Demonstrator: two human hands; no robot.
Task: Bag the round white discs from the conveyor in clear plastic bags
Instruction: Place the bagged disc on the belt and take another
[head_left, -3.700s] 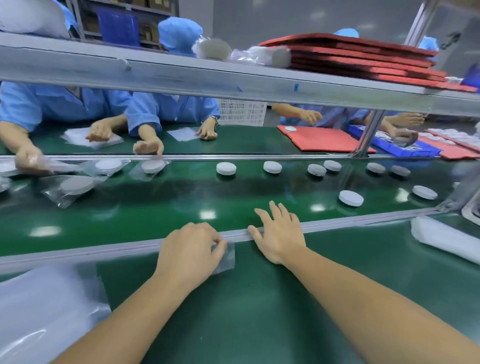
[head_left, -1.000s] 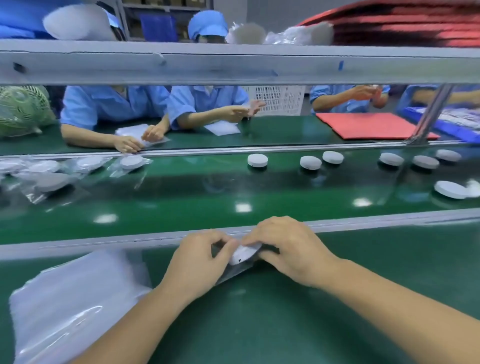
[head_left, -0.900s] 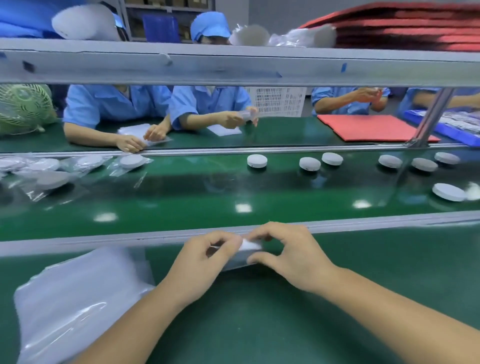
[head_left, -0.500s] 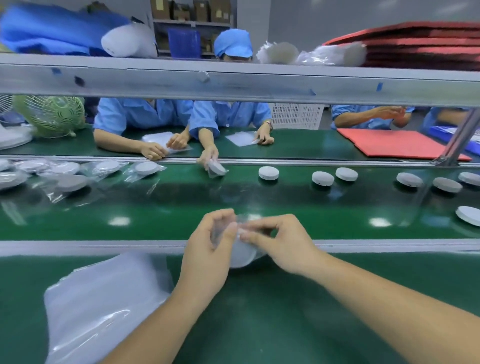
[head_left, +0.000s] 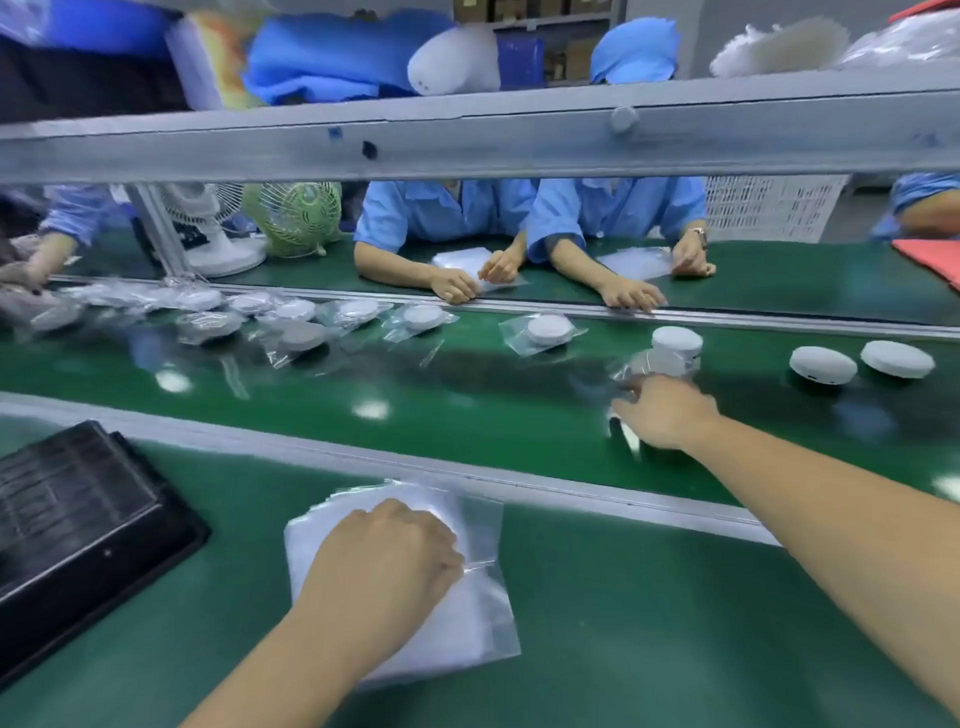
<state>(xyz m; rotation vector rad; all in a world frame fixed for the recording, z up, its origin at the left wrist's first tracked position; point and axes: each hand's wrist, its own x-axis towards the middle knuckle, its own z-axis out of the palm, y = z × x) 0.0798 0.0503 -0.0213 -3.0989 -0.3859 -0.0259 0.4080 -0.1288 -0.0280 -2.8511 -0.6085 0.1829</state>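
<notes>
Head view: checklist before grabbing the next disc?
1. Right hand free: cannot tell. It is at the bagged disc on the belt, and the picture is blurred there.
2. Left hand on the bag stack: ok. Its fingers are curled on top.
3. Single bag pinched: cannot tell.
4. Next disc available: ok. Two bare discs lie on the belt, to the right of the right hand.
5. Those discs clear of other people: ok. The nearest worker's hand rests at the far rail.
</notes>
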